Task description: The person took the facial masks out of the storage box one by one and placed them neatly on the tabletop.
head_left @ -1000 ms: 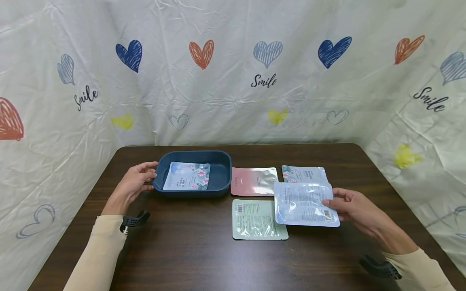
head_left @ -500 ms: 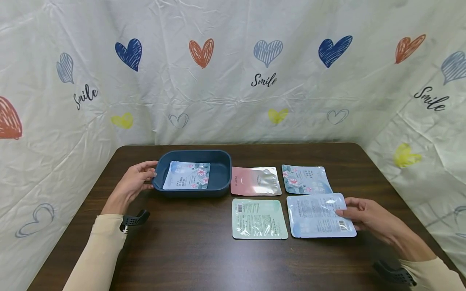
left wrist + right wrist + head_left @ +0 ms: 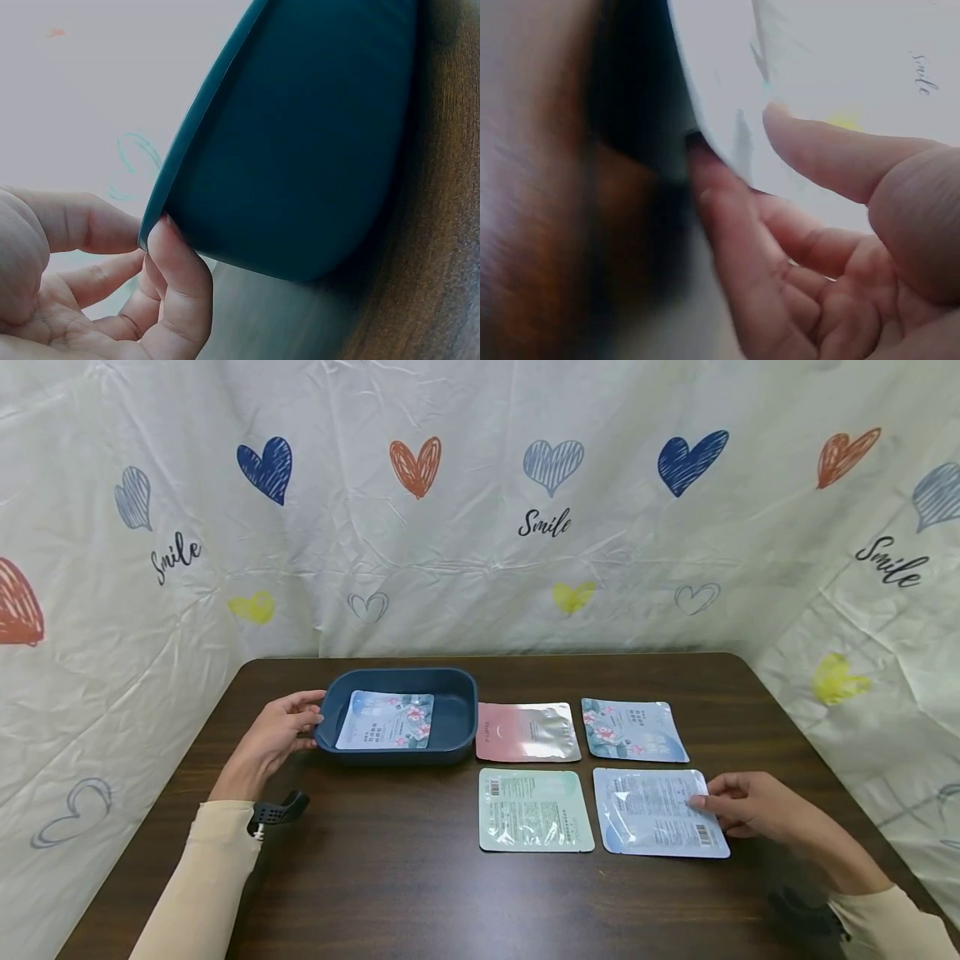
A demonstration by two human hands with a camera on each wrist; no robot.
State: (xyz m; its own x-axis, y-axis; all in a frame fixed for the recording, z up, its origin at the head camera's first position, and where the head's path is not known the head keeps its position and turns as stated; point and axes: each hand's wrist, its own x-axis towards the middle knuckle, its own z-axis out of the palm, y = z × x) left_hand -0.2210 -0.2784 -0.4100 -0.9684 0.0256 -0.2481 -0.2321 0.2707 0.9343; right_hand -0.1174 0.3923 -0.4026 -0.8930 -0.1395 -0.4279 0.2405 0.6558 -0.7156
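In the head view my left hand [image 3: 277,739] pinches the left rim of a dark blue tub [image 3: 452,718]. The left wrist view shows its thumb and fingers on either side of that rim. A floral sheet mask packet [image 3: 386,721] lies inside the tub. My right hand [image 3: 765,814] holds the right edge of a light blue sheet mask packet [image 3: 652,814], which lies printed side up at the front right. In the right wrist view its fingers reach under the packet's edge, with the thumb [image 3: 817,150] over the top.
A pink and silver packet [image 3: 525,732] lies just right of the tub. Behind the light blue packet is another floral packet [image 3: 633,731], and to its left a green one [image 3: 534,810]. A heart-printed cloth [image 3: 480,552] hangs behind the brown table [image 3: 360,877].
My right hand has brought the light blue packet right and toward me, from overlapping the floral and green packets down to the table in front. The left hand stays on the rim.
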